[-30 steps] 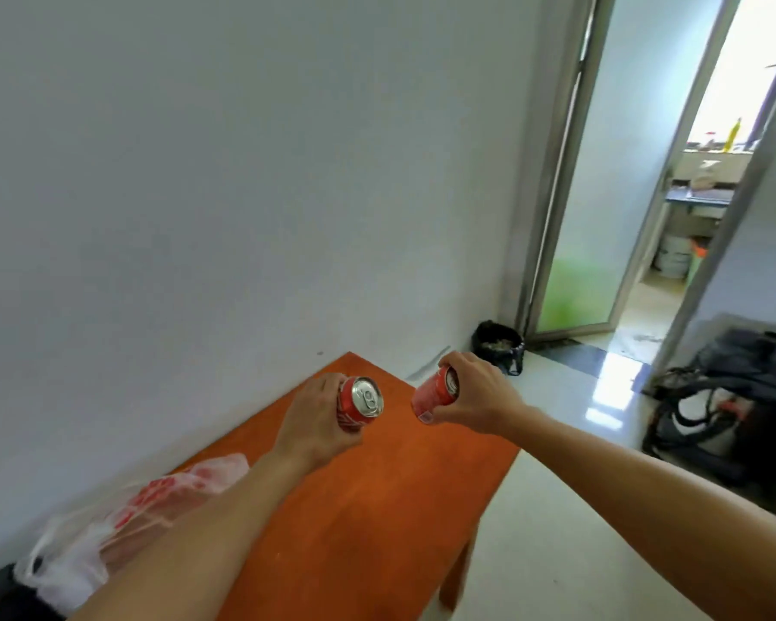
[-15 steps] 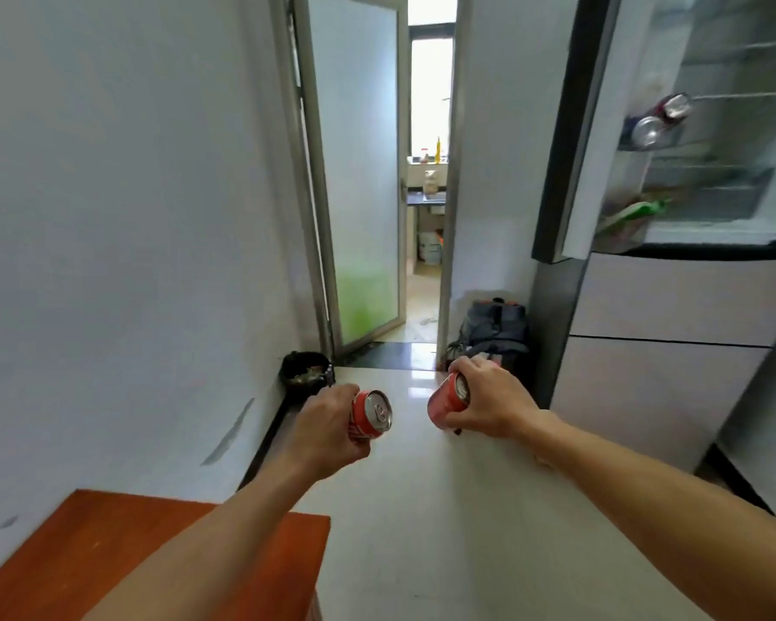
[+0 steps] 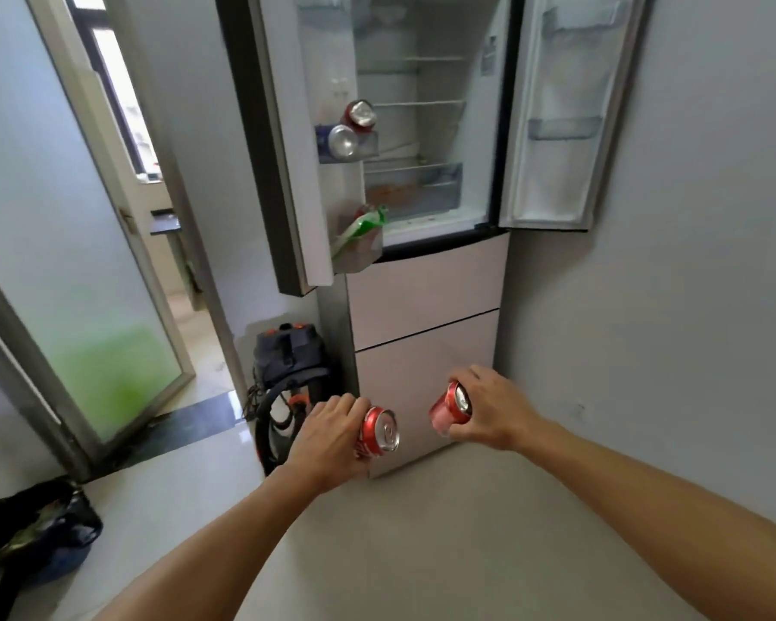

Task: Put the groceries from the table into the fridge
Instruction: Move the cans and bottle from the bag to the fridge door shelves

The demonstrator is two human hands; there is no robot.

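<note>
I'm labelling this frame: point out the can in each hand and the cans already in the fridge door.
left-hand can [image 3: 379, 434], head view, on its silver top.
right-hand can [image 3: 450, 409], head view, on its red side.
door cans [image 3: 352, 130], head view, between the two tops.

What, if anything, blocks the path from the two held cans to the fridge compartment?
Nothing visible does. Both upper doors of the fridge are open, and only open space lies between it and the cans in the left hand and right hand.

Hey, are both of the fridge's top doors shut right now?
No, both upper doors of the fridge stand open, showing its shelves and two cans in the left door's bin.
</note>
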